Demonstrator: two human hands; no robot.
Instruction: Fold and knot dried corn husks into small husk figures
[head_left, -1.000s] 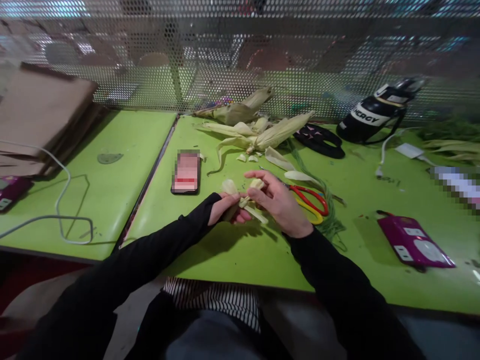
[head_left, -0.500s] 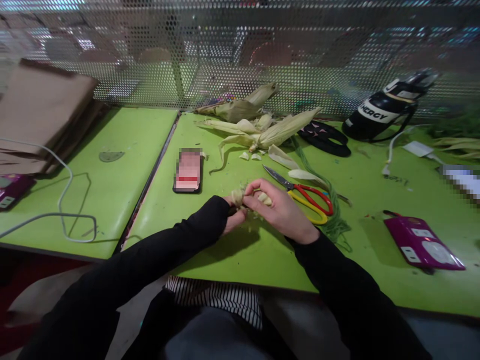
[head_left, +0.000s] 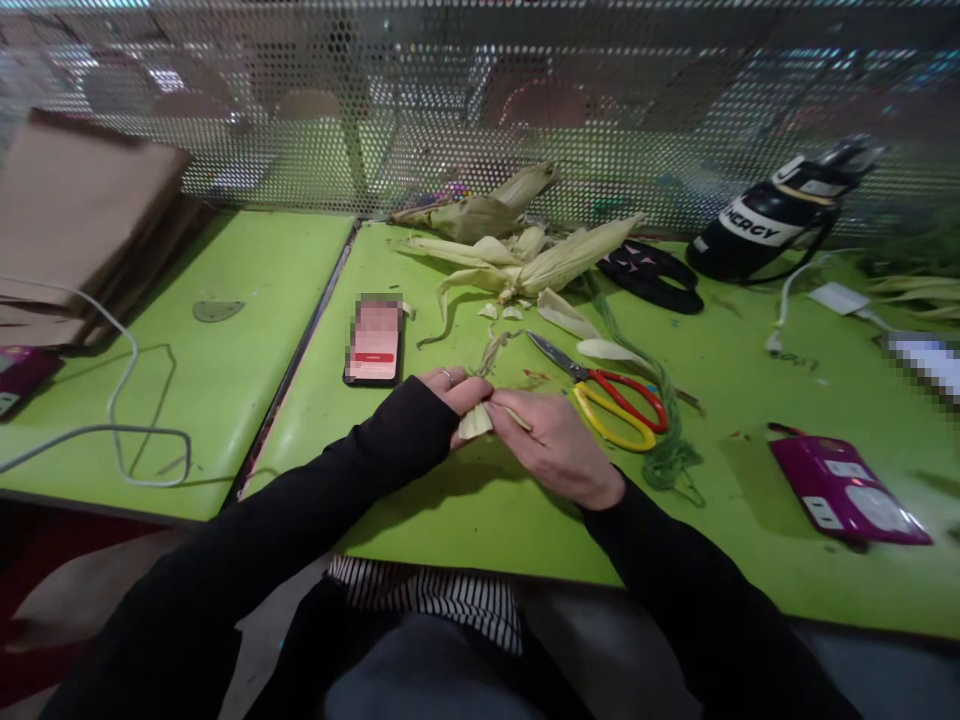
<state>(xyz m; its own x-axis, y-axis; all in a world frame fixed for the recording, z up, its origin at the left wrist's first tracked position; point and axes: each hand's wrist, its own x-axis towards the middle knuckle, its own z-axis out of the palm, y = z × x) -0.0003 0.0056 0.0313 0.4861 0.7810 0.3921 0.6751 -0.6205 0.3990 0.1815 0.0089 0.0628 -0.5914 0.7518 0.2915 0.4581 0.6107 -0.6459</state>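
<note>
Left hand (head_left: 454, 392) and right hand (head_left: 553, 445), together, pinching a pale-green folded corn-husk strip (head_left: 474, 423) between them — red-and-yellow-handled steel scissors (head_left: 582, 374) at three o'clock; uneven pulling could tear the strip.

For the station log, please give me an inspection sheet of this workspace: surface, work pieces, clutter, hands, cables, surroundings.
Surface: glossy green tabletop, crossed by a dark seam.
Work pieces: pale corn-husk piece in the hands; pile of dry yellowish husks behind; metal scissors with red and yellow handles beside a green stringy bundle.
Clutter: dark rectangular phone, black bottle with white band, purple plastic socket box, brown paper stack.
Hands: left hand and right hand both grip the husk piece.
Cables: grey cable at left; white cable near the bottle.
Surroundings: grey perforated screen behind the tabletop; beyond it, blurred.
</note>
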